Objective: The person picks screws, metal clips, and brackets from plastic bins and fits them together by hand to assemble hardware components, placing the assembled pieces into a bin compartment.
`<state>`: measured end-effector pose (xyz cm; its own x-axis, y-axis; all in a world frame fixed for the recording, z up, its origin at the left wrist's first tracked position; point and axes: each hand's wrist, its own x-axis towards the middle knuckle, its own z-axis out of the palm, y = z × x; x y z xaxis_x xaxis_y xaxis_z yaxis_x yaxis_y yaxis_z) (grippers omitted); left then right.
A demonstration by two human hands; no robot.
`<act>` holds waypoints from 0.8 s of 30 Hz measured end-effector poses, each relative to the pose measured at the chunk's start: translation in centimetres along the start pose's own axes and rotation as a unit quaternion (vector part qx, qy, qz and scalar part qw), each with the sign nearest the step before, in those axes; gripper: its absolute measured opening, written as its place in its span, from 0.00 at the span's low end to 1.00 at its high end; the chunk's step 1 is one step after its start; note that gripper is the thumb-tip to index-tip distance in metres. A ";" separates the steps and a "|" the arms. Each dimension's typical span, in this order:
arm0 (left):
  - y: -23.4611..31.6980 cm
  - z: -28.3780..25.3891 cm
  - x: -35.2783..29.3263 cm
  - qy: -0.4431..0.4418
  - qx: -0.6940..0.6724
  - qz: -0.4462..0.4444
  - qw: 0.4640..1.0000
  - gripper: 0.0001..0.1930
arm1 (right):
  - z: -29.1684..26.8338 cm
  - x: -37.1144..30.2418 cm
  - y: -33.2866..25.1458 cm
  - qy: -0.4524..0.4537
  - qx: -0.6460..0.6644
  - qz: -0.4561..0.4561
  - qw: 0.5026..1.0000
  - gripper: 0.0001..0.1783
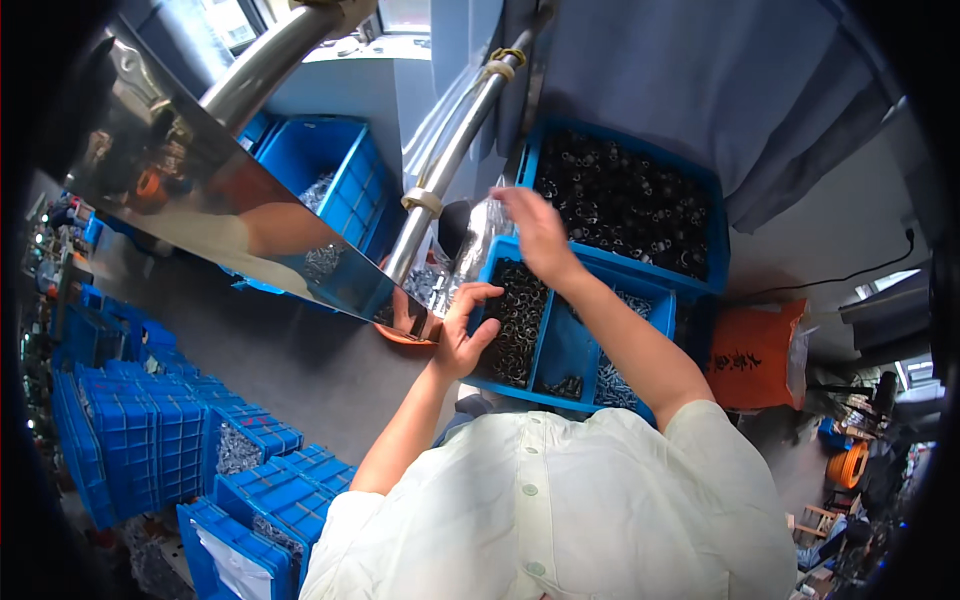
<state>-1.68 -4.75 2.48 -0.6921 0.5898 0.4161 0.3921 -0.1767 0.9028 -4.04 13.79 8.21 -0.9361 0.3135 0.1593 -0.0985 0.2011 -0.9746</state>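
Compartment tray [566, 345]: blue, set before the torso; dark rings [518, 330] are held in its left section, a few small dark parts [566, 386] in the near end of the middle one, silvery pieces [615, 385] in the right one.
Stacked crates [130, 430]: blue, gathered at lower left; grey metal parts can be seen in some.
Mirror-like panel [250, 225]: slanted across the upper left, an arm being reflected in it.
Deep bin [360, 180]: blue, partly covered by the panel, with silvery parts inside.
Orange basin [408, 339]: largely hidden behind the panel's lower corner.
Metal pole [455, 135]: slanted, banded with pale rings.
Left hand [462, 345]: held at the tray's left edge; thumb and index finger are parted, the index finger being stretched toward the dark rings.
Shiny wrap [482, 240]: silvery, seen beyond the tray's far left corner; its kind cannot be told.
Right hand [540, 240]: raised above that corner, blurred; whether anything is grasped cannot be told.
Large bin [718, 235]: blue, placed behind the tray, filled with dark ring-like parts [630, 200].
Orange sack [755, 360]: stood at right.
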 end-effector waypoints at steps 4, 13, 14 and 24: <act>0.0 0.0 0.4 -0.037 0.061 0.003 0.997 0.16 | -8.3 -5.7 -0.3 0.101 -0.077 -0.043 0.991 0.17; -5.4 7.6 3.8 -0.158 0.536 0.122 0.821 0.15 | -13.4 -18.2 7.7 0.027 -0.605 0.025 0.796 0.18; -5.4 8.1 4.2 -0.162 0.534 0.127 0.820 0.15 | -12.6 -18.2 8.4 0.034 -0.674 -0.014 0.738 0.20; -2.9 5.4 2.5 -0.339 0.458 -0.040 0.821 0.07 | -13.3 -17.2 9.0 -0.074 -0.567 0.090 0.816 0.16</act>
<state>-1.23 1.46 0.34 -0.3624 0.9288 -0.0775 0.8680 0.3666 0.3350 15.70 22.58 -1.19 -0.9393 0.3352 -0.0728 0.3430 0.9188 -0.1954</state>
